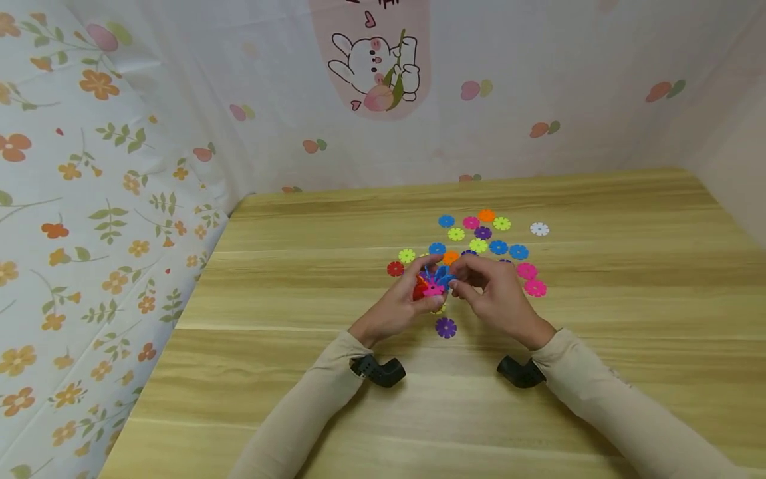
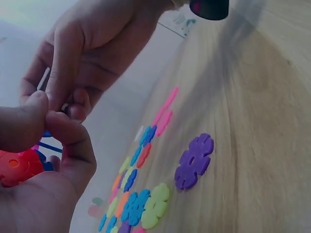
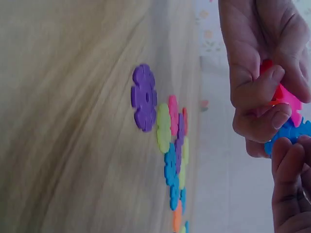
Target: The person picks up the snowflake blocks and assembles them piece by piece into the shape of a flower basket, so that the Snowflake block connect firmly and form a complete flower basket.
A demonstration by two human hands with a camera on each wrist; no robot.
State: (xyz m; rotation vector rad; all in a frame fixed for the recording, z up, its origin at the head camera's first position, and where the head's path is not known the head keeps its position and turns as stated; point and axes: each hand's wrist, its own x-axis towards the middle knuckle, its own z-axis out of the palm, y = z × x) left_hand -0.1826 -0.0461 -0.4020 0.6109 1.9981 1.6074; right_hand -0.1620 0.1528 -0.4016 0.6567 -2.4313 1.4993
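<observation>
My left hand (image 1: 395, 309) grips a cluster of interlocking snowflake discs (image 1: 433, 287) above the table, with red, pink and blue pieces showing. Its fingers wrap the side of the cluster; in the left wrist view a red disc (image 2: 19, 167) sits by the palm. From the other side my right hand (image 1: 499, 299) pinches a blue snowflake disc (image 3: 291, 132) between thumb and fingertips, right against the cluster. A pink disc (image 3: 291, 103) lies just above that blue one in the right wrist view. Fingers hide much of the cluster.
Loose discs in several colours lie beyond the hands on the wooden table (image 1: 269, 279). Nearest the person is a purple disc (image 1: 445, 328); a white one (image 1: 540, 229) lies apart at the back right. Black camera mounts (image 1: 383, 372) sit on both wrists. Printed curtains (image 1: 269, 80) hang behind.
</observation>
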